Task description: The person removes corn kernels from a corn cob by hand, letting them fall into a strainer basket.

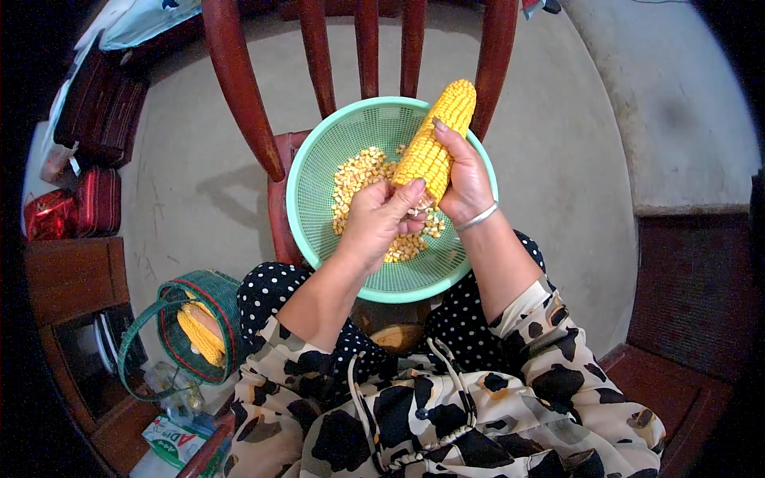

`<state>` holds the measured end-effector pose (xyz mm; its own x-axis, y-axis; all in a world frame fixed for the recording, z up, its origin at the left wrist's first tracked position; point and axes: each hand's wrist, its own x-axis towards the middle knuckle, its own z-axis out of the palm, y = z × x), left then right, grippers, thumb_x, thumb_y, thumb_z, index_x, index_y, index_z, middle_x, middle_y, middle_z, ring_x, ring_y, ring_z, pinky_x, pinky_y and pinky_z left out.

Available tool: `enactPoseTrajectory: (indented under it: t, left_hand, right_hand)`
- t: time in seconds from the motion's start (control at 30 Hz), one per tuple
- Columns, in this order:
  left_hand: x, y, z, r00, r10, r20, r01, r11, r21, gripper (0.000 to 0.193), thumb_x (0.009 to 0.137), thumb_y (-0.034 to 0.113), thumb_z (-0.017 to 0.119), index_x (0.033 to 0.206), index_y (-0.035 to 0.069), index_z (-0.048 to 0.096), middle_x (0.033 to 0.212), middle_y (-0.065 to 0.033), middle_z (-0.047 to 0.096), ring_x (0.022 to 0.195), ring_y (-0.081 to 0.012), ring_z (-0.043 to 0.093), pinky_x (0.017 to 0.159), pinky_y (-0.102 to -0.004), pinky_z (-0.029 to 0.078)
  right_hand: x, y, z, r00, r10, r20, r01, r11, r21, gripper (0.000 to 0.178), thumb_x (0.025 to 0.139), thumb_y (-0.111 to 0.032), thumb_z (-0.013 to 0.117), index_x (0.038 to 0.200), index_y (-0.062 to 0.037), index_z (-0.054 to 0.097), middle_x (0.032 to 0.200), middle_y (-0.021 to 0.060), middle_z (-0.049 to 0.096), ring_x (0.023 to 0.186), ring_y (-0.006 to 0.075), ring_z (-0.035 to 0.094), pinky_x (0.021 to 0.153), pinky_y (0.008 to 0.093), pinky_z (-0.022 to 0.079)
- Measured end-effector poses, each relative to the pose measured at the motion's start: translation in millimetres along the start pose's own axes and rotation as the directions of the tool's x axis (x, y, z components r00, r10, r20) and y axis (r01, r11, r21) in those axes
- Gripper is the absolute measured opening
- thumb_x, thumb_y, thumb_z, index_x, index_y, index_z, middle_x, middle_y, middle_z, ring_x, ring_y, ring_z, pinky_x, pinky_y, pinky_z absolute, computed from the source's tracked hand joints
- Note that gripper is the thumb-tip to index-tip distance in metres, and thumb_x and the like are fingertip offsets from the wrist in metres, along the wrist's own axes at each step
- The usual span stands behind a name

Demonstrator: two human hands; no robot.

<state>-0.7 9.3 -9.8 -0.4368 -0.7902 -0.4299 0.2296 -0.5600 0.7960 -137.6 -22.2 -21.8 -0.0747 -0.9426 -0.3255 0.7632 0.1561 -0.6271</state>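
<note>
A yellow corn cob (437, 142) is held slanting over a light green plastic colander (317, 171), its tip up and to the right. My right hand (466, 177) wraps round the cob's lower right side, thumb lying along the kernels. At the cob's lower end, my left hand (378, 219) presses with its thumb, fingers curled beneath; some kernels there look stripped off. Loose corn kernels (356, 177) lie in the colander under both hands. Whether the left fingers also hold loose kernels is hidden.
The colander rests on a dark red wooden chair (280, 203) with a slatted back. At the left stands a green woven basket (227, 307) holding corn cobs (199, 333). A wooden cabinet (76, 279) with red boxes on it is farther left; a wooden bench (677, 390) is at the right.
</note>
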Motion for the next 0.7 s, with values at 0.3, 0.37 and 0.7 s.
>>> enactPoseTrajectory:
  t: [0.3, 0.37, 0.7]
  left_hand:
    - [-2.8, 12.2, -0.8, 1.0, -0.002, 0.026, 0.0, 0.996, 0.086, 0.024, 0.087, 0.018, 0.052, 0.1, -0.002, 0.054, 0.089, -0.0079, 0.06, 0.073, -0.0133, 0.059, 0.063, -0.025, 0.051]
    - [-2.0, 13.1, -2.3, 0.999, 0.002, 0.038, -0.008, 0.989, 0.151, 0.024, 0.087, 0.016, 0.05, 0.101, -0.003, 0.053, 0.09, -0.0087, 0.06, 0.072, -0.0137, 0.059, 0.063, -0.025, 0.051]
    - [-5.7, 28.5, -12.8, 0.986, 0.009, 0.167, 0.008, 0.995, -0.098, 0.02, 0.088, 0.008, 0.044, 0.103, -0.003, 0.052, 0.091, -0.0114, 0.06, 0.07, -0.0163, 0.061, 0.06, -0.0256, 0.052]
  right_hand:
    - [-0.2, -2.2, 0.8, 1.0, 0.001, 0.024, -0.001, 1.0, 0.012, 0.032, 0.086, -0.021, 0.053, 0.11, -0.002, 0.043, 0.093, 0.0146, 0.056, 0.085, 0.0286, 0.059, 0.073, 0.0424, 0.052]
    - [-1.8, -1.3, 3.1, 0.999, -0.032, 0.022, 0.032, 0.999, -0.025, 0.032, 0.085, -0.021, 0.053, 0.11, -0.0016, 0.043, 0.093, 0.0144, 0.056, 0.086, 0.0288, 0.059, 0.073, 0.0423, 0.052]
    - [-2.6, -15.6, 4.6, 0.99, 0.115, 0.087, -0.126, 0.984, 0.126, 0.04, 0.084, -0.026, 0.051, 0.11, 0.0027, 0.042, 0.096, 0.019, 0.056, 0.087, 0.033, 0.058, 0.077, 0.0448, 0.051]
